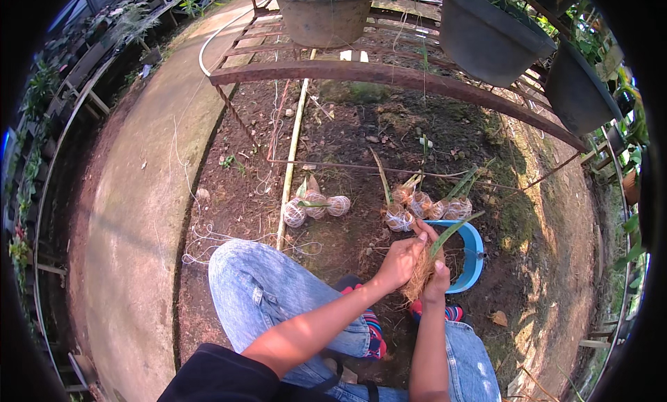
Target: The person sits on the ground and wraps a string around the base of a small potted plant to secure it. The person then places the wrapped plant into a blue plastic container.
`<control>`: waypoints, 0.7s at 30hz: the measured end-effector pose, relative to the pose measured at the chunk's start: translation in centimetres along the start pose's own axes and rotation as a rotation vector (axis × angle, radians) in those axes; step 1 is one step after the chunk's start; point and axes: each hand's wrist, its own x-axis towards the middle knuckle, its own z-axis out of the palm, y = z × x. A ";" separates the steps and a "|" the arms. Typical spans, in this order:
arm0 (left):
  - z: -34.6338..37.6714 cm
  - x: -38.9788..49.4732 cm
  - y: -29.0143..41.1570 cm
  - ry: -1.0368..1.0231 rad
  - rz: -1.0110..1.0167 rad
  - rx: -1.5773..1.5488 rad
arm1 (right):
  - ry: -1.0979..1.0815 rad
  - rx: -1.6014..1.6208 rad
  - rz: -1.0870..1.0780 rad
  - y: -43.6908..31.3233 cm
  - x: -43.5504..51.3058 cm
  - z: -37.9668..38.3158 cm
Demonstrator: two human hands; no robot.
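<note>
Both hands are closed around a bundle of brown fibre [417,277], which looks like coconut husk. A single green, pointed leaf [449,233] sticks out of its top toward the upper right. My left hand [400,261] grips the bundle's left side, while my right hand [439,285] holds it from the right. Loose strands hang from the lower end. Just behind and to the right is a light-blue plastic container [473,256], partly hidden by my right hand. Beyond my fingertips lie several fibre balls bound with white string [400,217], some with leaves rising from them.
More string-wrapped balls [338,205] lie left, beside a bamboo pole [295,141]. Loose white string [208,244] trails over soil toward a concrete path [130,193]. Ahead, a rusty metal rack [365,74] carries plant pots [323,16]. My jeans-clad knee [245,277] is at left.
</note>
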 end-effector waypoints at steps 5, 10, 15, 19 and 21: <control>0.4 0.3 0.1 0.064 0.125 0.030 | 0.070 -0.305 0.074 3.8 0.2 -2.6; -1.3 1.2 -0.5 0.024 0.223 0.111 | 0.100 0.031 0.097 4.6 1.6 -2.9; -1.9 2.7 0.6 0.190 0.141 -0.047 | 0.120 -0.213 0.257 13.0 2.4 -3.7; -0.9 2.5 0.9 0.169 0.191 -0.066 | -0.553 -0.961 0.163 20.1 0.3 0.3; -1.7 2.5 0.8 0.169 0.212 -0.090 | -0.701 -1.111 0.043 20.9 0.2 3.7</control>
